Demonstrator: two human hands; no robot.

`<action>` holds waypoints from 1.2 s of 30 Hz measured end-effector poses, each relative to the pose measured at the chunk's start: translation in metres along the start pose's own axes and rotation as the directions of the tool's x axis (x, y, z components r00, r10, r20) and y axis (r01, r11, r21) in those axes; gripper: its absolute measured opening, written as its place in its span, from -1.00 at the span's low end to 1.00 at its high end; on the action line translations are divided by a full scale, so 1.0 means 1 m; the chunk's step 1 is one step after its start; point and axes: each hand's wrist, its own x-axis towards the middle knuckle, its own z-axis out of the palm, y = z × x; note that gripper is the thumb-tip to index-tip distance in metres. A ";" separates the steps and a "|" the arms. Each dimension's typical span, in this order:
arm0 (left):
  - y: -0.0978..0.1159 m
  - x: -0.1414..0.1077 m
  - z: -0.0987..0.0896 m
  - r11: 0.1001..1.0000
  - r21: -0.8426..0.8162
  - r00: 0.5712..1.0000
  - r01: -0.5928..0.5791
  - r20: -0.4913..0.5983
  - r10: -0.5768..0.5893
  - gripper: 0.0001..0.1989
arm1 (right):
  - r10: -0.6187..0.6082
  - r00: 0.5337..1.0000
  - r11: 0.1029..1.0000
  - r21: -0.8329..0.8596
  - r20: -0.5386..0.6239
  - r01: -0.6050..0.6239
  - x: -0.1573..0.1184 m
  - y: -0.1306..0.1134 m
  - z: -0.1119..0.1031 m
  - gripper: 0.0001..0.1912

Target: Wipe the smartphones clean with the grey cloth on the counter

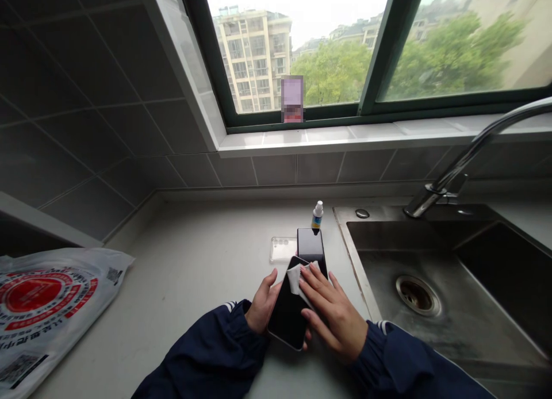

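Observation:
A black smartphone [288, 318] lies tilted in my left hand [261, 302], which grips it from the left and below, thumb raised off the screen. My right hand [334, 311] presses a small light cleaning cloth [295, 278] flat against the upper part of the screen. Part of the cloth is hidden under my fingers. Just beyond the phone lies a dark, glossy flat box or device [310, 242], partly covered by the phone and hand. Beside it on the left rests a clear phone case [282, 250]. A small white-capped bottle [317, 215] with a blue and yellow label stands behind.
On the right, a steel sink [353, 272] with a drain [417, 295] is set into the pale counter [181, 261], under a curved chrome faucet [452, 163]. A white plastic bag [99, 272] with red print sits at the left. Behind runs a window sill [328, 135].

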 end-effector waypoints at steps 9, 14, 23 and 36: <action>0.003 0.002 0.007 0.996 0.053 0.988 -0.072 -0.130 0.078 -0.22 | -0.241 0.969 0.968 0.089 0.061 0.235 0.000 -0.028 -0.009 -0.49; 0.004 0.003 0.007 0.981 0.179 0.992 -0.077 -0.085 0.093 -0.13 | -0.277 0.956 0.958 0.103 0.098 0.267 0.000 -0.032 -0.011 -0.50; 0.002 0.004 0.012 0.994 0.078 0.988 -0.082 -0.120 0.091 -0.17 | -0.208 0.974 0.975 0.106 0.090 0.198 0.000 -0.029 -0.006 -0.57; 0.002 0.003 0.009 0.993 0.030 0.989 -0.116 -0.089 0.118 -0.26 | -0.195 0.980 0.976 0.107 0.041 0.190 0.000 -0.026 -0.002 -0.57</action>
